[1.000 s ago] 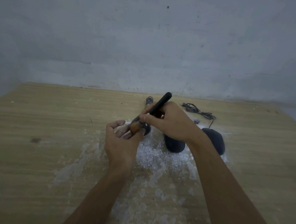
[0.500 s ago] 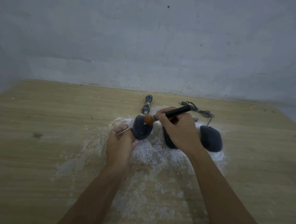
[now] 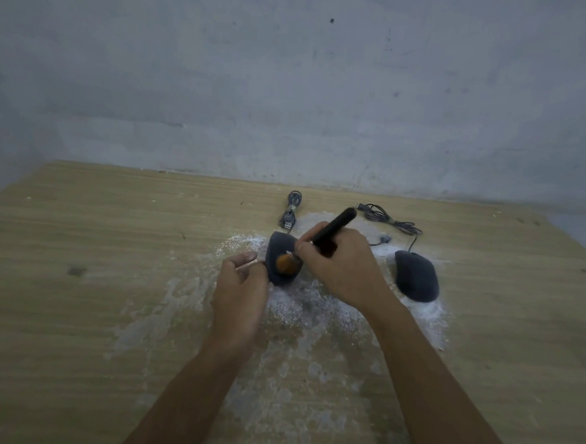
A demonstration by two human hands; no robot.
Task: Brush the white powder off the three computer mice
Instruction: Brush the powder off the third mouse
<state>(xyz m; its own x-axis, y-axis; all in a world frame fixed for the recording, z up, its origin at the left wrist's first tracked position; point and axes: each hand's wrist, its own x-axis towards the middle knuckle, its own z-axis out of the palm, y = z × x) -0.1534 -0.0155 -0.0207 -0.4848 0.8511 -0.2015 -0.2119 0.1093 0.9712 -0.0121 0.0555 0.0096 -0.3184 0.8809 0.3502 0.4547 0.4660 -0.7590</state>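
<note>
Brush point(image 3: 332, 229) sweeping down the left mouse point(image 3: 280, 252)
Bristles have moved from its far edge onto its back; right hand point(image 3: 343, 271) fingers wrap the handle, left hand point(image 3: 240, 296) fingers hold its side. It looks nearly clean.

Two dark mice point(image 3: 278, 252) point(image 3: 417, 277) visible, one brush point(image 3: 334, 226), two bundled cables point(image 3: 291, 209) point(image 3: 389, 220), two hands point(image 3: 240, 296) point(image 3: 345, 271), one wooden table point(image 3: 73, 311), one spread of white powder point(image 3: 300, 308).

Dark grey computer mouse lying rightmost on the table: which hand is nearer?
Right. The right hand is just left of the rightmost dark grey mouse, not touching; the left hand is farther left.
</note>
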